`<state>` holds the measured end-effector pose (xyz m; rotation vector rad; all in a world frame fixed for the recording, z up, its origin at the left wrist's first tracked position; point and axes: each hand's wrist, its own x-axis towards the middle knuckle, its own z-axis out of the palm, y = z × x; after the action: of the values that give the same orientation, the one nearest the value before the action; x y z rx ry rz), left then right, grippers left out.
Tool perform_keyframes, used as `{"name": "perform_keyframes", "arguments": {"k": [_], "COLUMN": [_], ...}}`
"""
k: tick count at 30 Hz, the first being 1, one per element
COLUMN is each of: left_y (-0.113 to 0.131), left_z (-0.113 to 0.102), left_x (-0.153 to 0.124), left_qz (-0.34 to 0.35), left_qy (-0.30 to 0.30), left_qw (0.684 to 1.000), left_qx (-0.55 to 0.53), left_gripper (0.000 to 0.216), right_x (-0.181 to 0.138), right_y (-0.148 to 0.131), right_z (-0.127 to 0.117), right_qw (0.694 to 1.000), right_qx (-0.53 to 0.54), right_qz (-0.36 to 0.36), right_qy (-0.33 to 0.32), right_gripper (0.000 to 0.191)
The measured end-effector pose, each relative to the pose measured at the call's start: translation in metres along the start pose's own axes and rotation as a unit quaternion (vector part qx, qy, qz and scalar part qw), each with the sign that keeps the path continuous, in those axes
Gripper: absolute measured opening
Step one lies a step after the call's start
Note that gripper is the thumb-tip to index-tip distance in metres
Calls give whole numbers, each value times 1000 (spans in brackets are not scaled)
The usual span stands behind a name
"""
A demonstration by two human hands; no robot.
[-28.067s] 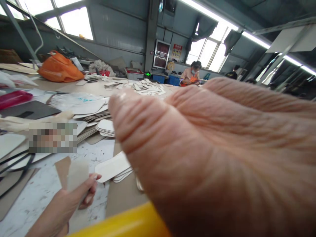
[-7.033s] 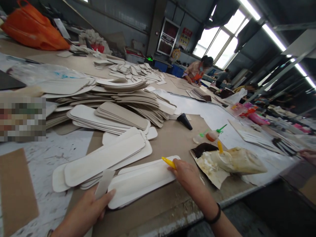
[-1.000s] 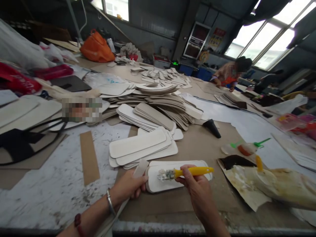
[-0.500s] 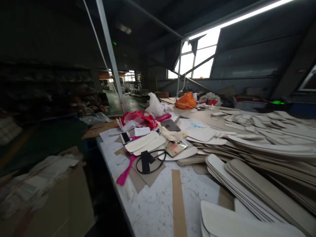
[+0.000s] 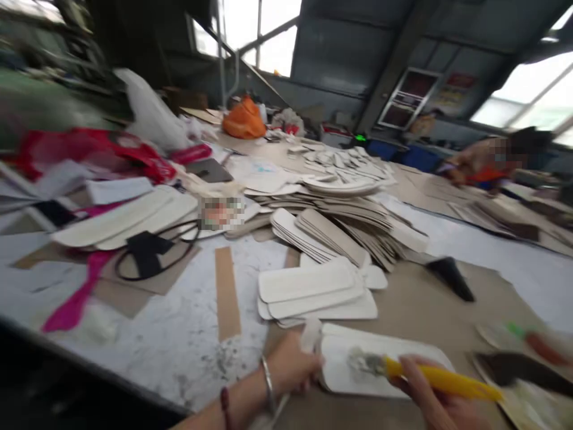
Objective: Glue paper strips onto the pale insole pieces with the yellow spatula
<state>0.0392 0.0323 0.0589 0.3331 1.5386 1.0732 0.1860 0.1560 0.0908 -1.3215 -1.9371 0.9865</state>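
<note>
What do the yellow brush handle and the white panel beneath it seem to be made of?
Yellow handle: probably smooth plastic, judging by its even, bright colour. White panel: perhaps thin board or card, matte-looking, from its flat, pale face; blur leaves both open.

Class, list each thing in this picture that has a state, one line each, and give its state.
Left hand: closed on a whitish strip
Right hand: closed around the yellow-handled brush
Yellow-handled brush: bristle end at the white panel; contact too blurred to tell
White panel: lying flat
Panel pile: stacked, edges uneven
Brown strip: lying flat
Black cone: on its side
Orange bag: bulging
</note>
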Motion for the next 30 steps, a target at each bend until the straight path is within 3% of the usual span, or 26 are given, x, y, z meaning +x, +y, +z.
{"name": "perform_keyframes", "arguments": {"k": [3, 7, 11, 17, 24, 27, 30], "left_y": [-4, -5, -4, -8, -13, -10, -10], "left_z": [4, -1, 2, 3, 3, 3, 3], "left_x": [11, 10, 5, 7, 8, 6, 7], "left_qz": [16, 38, 42, 42, 31, 37, 44], "left_qy": [-15, -1, 19, 39, 39, 17, 14], "left_qw": [1000, 999, 999, 997, 998, 999, 999], "left_qx": [19, 15, 17, 51, 49, 31, 21], "left_gripper": [23, 14, 23, 29, 31, 29, 28], "right_x": [-17, -11, -2, 13, 15, 1, -16], "right_y": [-3, -3, 11, 33, 31, 14, -3], "right_z": [-18, -13, -31, -68, -86, -72, -42], "right_qw": [996, 997, 995, 961, 933, 960, 990], "right_qx": [44, 24, -70, -200, -239, -171, -46], "right_qz": [55, 1, -72, -171, -235, -204, -132], "right_qy": [-51, -80, -20, 88, 132, 86, -29], "right_gripper": [45, 40, 34, 32, 28, 25, 23]}}
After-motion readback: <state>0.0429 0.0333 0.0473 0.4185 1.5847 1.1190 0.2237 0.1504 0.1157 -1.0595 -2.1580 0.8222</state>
